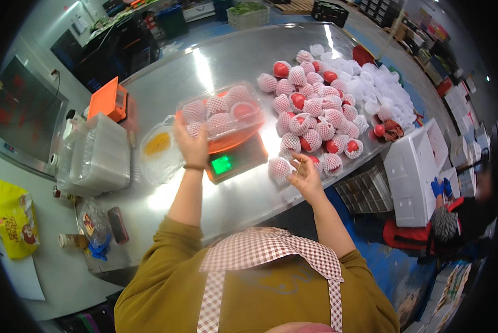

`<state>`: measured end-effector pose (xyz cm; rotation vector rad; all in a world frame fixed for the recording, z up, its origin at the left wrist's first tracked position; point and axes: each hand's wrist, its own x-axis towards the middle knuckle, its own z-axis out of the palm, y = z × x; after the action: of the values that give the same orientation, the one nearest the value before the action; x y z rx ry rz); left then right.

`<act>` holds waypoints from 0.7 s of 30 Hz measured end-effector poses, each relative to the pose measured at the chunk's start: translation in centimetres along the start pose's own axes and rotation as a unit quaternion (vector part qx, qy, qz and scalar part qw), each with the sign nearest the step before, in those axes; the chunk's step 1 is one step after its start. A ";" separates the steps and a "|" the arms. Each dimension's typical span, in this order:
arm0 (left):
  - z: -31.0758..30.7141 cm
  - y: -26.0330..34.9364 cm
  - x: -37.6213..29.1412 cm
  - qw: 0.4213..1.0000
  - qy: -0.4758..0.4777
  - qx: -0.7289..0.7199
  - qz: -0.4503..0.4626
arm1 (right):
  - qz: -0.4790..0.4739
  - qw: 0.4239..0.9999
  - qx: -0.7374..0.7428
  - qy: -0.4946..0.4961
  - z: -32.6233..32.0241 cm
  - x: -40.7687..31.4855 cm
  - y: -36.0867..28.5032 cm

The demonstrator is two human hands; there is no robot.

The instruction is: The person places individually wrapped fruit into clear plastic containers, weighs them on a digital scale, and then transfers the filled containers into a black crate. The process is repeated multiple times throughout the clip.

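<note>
A clear plastic tray of red fruit in white foam-net sleeves sits on an orange digital scale with a lit green display. My left hand grips the tray's near left corner. My right hand pinches a thin yellow strand, apparently a rubber band, between thumb and fingers. Close to the right fingertips lies one sleeved fruit, apart from the heap of sleeved red fruit. Left of the scale, a clear plastic bag contains a yellow mass.
Nested clear plastic trays stand at left beside an orange device. White foam nets are piled far right on the steel table. A phone rests near left. A blue-gloved co-worker is beside a white foam box.
</note>
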<state>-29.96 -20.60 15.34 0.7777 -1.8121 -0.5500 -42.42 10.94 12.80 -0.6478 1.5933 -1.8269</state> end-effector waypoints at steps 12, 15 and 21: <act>-1.5 -8.4 2.9 0.836 -0.215 -0.248 -0.439 | 0.078 0.993 -0.052 -0.071 1.8 22.2 4.1; -1.8 -7.7 0.4 0.846 -0.160 -0.267 -0.434 | 0.043 0.996 0.000 -0.081 3.4 22.9 3.7; -7.4 -2.4 -6.8 0.822 -0.061 -0.411 -0.389 | 0.008 0.988 0.128 -0.089 5.3 18.3 1.3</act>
<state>-20.72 -17.31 11.98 0.8323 -1.0815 -1.8042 -51.05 -6.06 11.62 -0.6566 1.2194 -1.8655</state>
